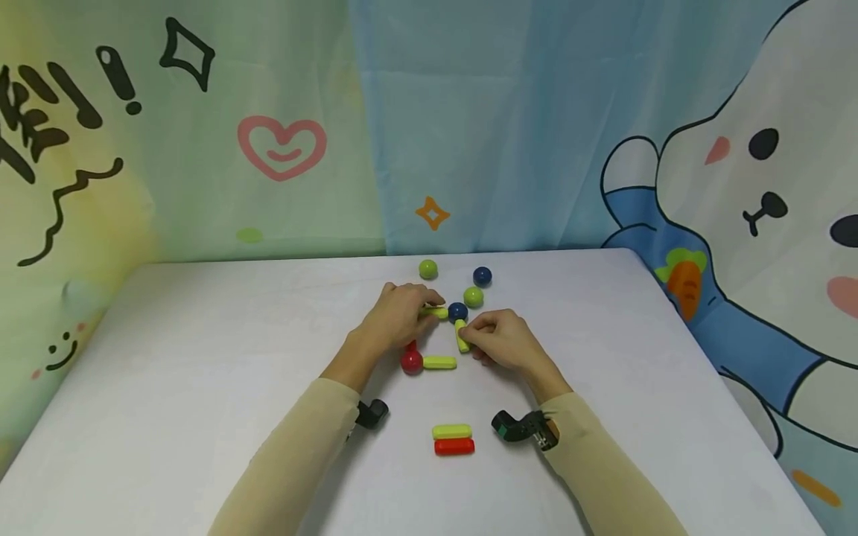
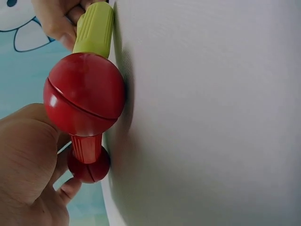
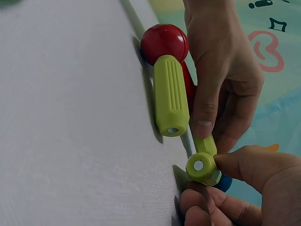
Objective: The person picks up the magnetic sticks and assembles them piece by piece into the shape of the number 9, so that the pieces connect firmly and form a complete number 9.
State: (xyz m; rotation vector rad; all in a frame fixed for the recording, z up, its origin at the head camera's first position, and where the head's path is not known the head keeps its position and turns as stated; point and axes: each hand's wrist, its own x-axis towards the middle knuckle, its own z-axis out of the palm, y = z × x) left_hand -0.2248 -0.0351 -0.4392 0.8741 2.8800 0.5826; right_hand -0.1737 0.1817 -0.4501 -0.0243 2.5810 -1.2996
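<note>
My left hand (image 1: 398, 313) pinches a yellow-green magnetic rod (image 1: 438, 312) between thumb and fingers. That rod's right end meets a dark blue ball (image 1: 458, 312). From the blue ball a second yellow-green rod (image 1: 462, 339) points toward the front, and my right hand (image 1: 503, 339) pinches it; its metal end tip (image 3: 198, 165) faces the right wrist camera. Below the left hand, a red ball (image 1: 412, 362) joins a yellow-green rod (image 1: 439, 362) and a red rod (image 2: 87, 148). Another red ball (image 2: 89, 167) at the red rod's far end is mostly covered in the head view.
Two green balls (image 1: 428, 269) (image 1: 474, 298) and a blue ball (image 1: 482, 276) lie behind the hands. Nearer the front, a loose yellow-green rod (image 1: 452, 431) lies beside a red rod (image 1: 454, 447). A printed curtain (image 1: 469, 126) hangs behind the white table (image 1: 221, 357).
</note>
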